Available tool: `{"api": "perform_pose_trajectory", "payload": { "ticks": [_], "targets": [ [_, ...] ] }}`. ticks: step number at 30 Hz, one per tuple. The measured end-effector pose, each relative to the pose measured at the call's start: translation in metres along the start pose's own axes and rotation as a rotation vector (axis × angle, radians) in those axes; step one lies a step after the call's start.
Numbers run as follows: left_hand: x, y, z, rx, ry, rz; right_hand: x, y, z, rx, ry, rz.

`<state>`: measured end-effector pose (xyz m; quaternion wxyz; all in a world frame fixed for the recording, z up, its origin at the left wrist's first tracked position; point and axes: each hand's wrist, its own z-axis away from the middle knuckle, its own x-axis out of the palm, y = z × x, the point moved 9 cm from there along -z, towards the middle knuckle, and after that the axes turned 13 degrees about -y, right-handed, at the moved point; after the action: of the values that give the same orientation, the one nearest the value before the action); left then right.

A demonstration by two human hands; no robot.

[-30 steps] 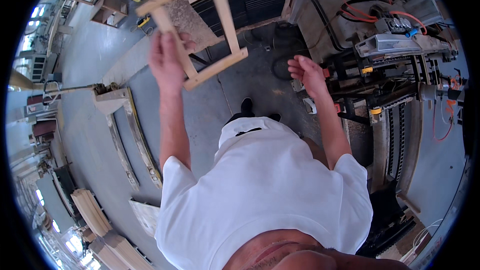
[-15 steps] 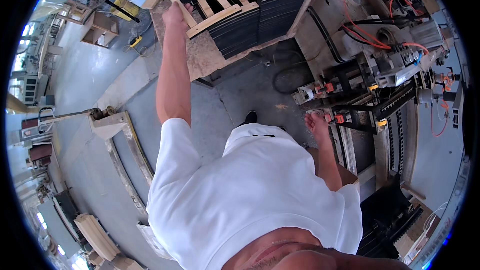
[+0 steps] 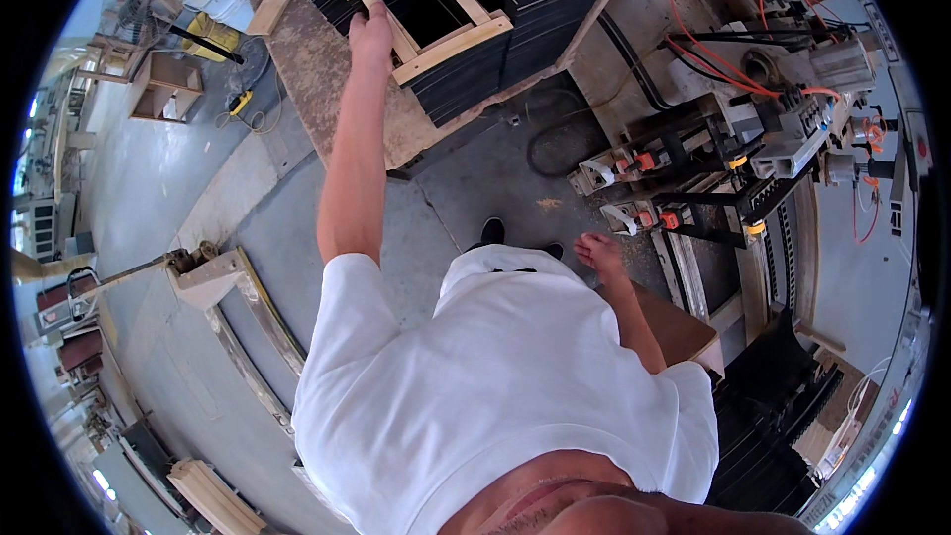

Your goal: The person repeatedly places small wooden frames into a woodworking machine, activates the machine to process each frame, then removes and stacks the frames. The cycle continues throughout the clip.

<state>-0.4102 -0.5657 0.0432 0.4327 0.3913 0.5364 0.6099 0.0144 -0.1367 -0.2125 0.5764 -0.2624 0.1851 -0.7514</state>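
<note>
A pale rectangular wooden frame (image 3: 456,45) lies on top of a tall stack of dark boards (image 3: 466,89). My left arm reaches far forward, and my left hand (image 3: 370,38) is closed on the left rail of that frame. Dark board shows through the frame's opening. At my right side, my right hand (image 3: 599,256) hangs in front of my hip, fingers loosely bent and apart, with nothing in it. Nearest to that hand is the machine with orange-and-black fittings (image 3: 654,218).
The stack stands on a worn wooden bench (image 3: 307,79) with a loose wood block (image 3: 271,6). Orange air hoses (image 3: 718,69) run over the machine at right. A pallet jack (image 3: 248,302) stands on the floor at left. A brown box (image 3: 669,327) is beside my right forearm.
The extra slats seen inside the frame's outline no longer show; one plain rectangle shows now. My right hand has moved left, away from the machine. My left hand stays at the frame.
</note>
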Motion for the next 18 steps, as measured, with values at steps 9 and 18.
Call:
{"api": "perform_pose_trajectory", "payload": {
  "ticks": [9, 18],
  "targets": [
    [0.014, 0.055, 0.139, 0.602, -0.285, -0.653, -0.024, 0.022, 0.007, 0.091, 0.047, 0.06],
    [0.014, 0.045, 0.14, 0.593, -0.185, -0.511, -0.036, 0.011, -0.007, 0.096, 0.075, 0.184]
  ]
}}
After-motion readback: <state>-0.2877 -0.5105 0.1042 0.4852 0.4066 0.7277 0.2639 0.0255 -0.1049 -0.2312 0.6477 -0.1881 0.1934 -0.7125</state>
